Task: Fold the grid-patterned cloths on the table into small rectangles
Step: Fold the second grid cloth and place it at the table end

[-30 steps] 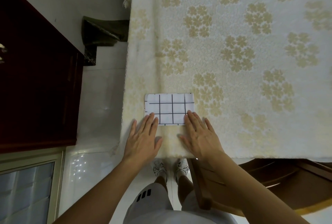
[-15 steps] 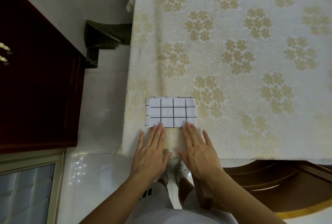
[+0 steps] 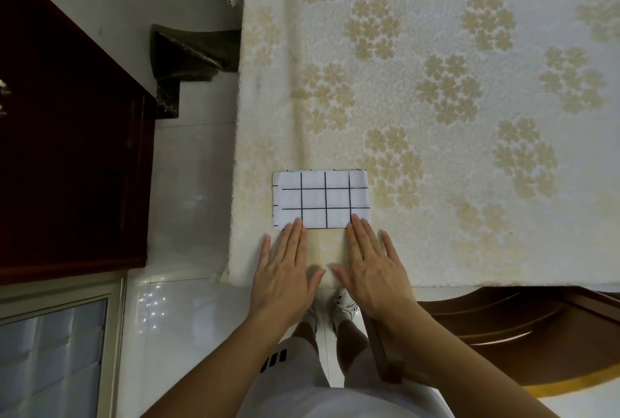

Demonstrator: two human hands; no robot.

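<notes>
With the grid-patterned cloth (image 3: 321, 199) lying folded near the table's (image 3: 469, 250) front-left corner, the left hand (image 3: 285, 270) and right hand (image 3: 375, 266), both flat, open and gripping nothing, should press evenly along its near edge to set the crease.

Bench (image 3: 436, 48) draped in a cream cloth (image 3: 503, 233) with pale gold flower clusters, fringe along its left and near edges. Glossy white tile floor (image 3: 188, 300) left of the bench, catching small light glints. Dark red-brown wooden cabinet (image 3: 67, 149) beyond the floor strip. Frosted window pane (image 3: 50, 360) in a pale frame below it. Wooden chair (image 3: 523, 344) tucked under the bench's near right edge. Dark stone plinth (image 3: 188, 55) at the wall.
</notes>
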